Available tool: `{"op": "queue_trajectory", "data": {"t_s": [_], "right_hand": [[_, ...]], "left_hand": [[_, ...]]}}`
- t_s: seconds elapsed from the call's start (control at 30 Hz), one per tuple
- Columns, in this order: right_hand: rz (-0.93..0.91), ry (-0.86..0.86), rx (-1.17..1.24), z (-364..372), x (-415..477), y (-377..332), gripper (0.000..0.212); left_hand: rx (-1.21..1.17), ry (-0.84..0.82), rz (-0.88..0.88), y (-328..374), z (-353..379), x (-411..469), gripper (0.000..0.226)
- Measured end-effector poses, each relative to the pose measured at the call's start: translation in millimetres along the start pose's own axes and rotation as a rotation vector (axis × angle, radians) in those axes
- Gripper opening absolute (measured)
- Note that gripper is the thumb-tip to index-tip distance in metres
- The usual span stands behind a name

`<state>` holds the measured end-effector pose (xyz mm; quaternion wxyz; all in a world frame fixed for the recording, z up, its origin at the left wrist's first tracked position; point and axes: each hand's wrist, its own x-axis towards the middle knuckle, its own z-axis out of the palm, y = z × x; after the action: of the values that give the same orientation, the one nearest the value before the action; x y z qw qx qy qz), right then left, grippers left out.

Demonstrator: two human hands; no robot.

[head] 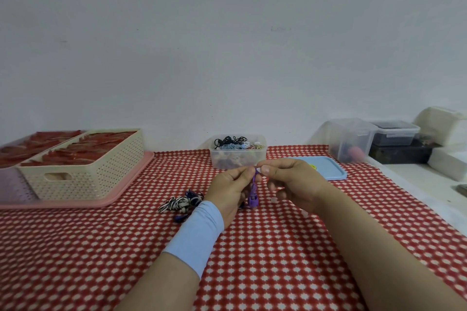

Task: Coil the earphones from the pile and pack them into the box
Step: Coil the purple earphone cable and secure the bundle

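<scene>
Head view: holding purple earphones (253, 194) between both hands, just above the red checked cloth (278, 260), mid-table. Left hand (228, 188) curled round the lower cord, light-blue sleeve (197, 232) on that wrist. Right hand (290, 182) pinching the cord's top end between thumb and forefinger, other fingers loosely curled. Hanging roughly upright, bunched at the bottom. Pile (180, 203) of tangled earphones on the cloth just left of the left wrist, partly hidden by it. Clear box (237, 159) behind the hands, lid off, coiled earphones inside up to the rim. Blue lid (328, 170) flat to its right. Cream basket (83, 166) on pink tray (121, 193), far left.
</scene>
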<state>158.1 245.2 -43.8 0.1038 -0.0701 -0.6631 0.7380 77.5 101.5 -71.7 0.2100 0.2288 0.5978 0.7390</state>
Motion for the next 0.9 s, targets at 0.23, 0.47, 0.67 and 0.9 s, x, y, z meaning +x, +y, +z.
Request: {"op": "queue_trajectory", "data": {"t_s": [0.23,0.47,0.67,0.9], "right_hand": [[0.027,-0.042,-0.015,-2.7,-2.4,-2.6,0.024],[0.016,-0.012,-0.042,2.5,-1.4,-0.8,0.012],[-0.003,-0.02,-0.041,-0.7,-3.5,-1.8,0.02],[0.009,-0.053,-0.03,-3.7,-4.0,-1.3,0.028]], "left_hand": [[-0.023,-0.013,0.002,4.0,1.5,-2.7,0.018],[0.006,-0.005,0.001,5.3,0.2,-3.2,0.018],[0.051,0.024,0.022,7.4,0.1,-3.1,0.017],[-0.044,-0.026,-0.024,6.7,0.2,-3.8,0.018]]}}
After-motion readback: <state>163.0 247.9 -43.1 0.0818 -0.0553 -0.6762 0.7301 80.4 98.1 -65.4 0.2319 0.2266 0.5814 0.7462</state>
